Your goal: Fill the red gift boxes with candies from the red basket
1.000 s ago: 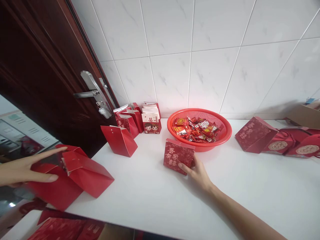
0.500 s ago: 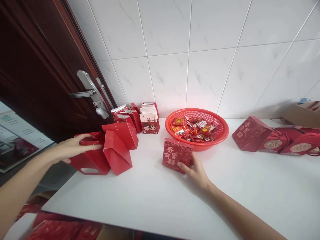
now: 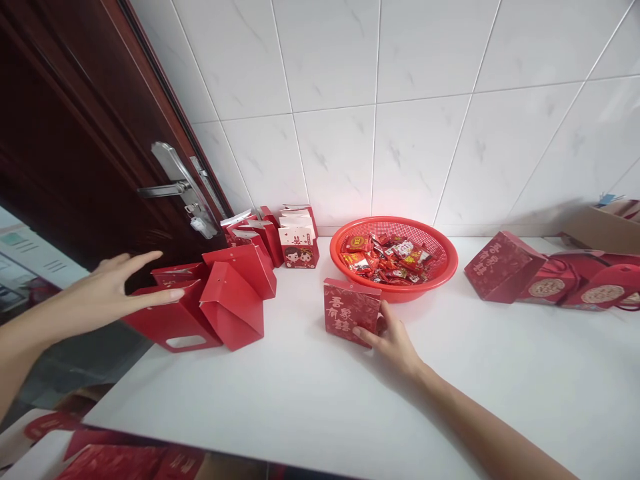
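My right hand (image 3: 393, 343) grips a dark red gift box (image 3: 350, 313) with gold Chinese characters, which stands on the white table in front of the candy basket. Thumb on its front, the other fingers are behind its right side. At the left, my left hand (image 3: 117, 290) is open, thumb and fingers spread, over a red gift box (image 3: 183, 320) with a pale oval window. Whether the thumb touches that box I cannot tell. Another plain red box (image 3: 233, 307) leans beside it. The red plastic basket (image 3: 440, 280) holds many wrapped candies (image 3: 385, 260).
Small boxes with cartoon figures (image 3: 299, 250) stand by the tiled wall. On the right lie more red boxes (image 3: 505, 267) and a cardboard box (image 3: 605, 227). A dark door (image 3: 75, 133) with a metal handle is at the left. Red packaging (image 3: 110, 460) lies below the table's front edge (image 3: 200, 443).
My left hand has moved left and its fingers have spread. The box beneath it has tipped slightly leftward. My right hand still holds its box, which has turned slightly.
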Tool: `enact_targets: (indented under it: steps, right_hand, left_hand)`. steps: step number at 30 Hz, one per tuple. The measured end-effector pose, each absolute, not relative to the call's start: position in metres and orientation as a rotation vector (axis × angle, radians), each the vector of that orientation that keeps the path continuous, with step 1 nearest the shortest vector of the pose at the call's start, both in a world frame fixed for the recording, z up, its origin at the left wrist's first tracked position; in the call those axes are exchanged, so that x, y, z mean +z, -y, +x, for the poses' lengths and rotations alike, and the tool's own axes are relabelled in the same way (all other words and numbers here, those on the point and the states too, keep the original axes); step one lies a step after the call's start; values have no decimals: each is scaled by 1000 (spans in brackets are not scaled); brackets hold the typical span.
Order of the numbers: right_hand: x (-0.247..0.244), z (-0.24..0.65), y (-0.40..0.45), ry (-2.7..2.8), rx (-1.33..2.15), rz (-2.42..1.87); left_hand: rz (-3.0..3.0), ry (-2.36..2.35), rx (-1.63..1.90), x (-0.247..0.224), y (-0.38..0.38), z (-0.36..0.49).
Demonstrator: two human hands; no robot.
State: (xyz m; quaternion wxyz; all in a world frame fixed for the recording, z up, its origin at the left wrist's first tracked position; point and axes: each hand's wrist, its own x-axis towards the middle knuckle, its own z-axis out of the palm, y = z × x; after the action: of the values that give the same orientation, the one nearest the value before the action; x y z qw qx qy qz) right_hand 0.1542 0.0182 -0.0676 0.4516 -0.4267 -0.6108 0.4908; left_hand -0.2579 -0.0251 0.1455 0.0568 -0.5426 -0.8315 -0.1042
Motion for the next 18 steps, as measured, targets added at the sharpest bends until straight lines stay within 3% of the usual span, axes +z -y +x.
enact_targets:
  steps: [5,11,18]
  right_hand:
    - [-66,155,-18,1560,1178,-1110]
    - [-57,157,-14,1583,1194,-1060]
    - [-54,160,-15,1638,1113,-1051]
  left_hand:
    - [-2237,2046,-789,131,33,-177]
    - [-2699,1759,-988,80,-4,-85]
    - [-2884,1818,-1402,56,-54,-57]
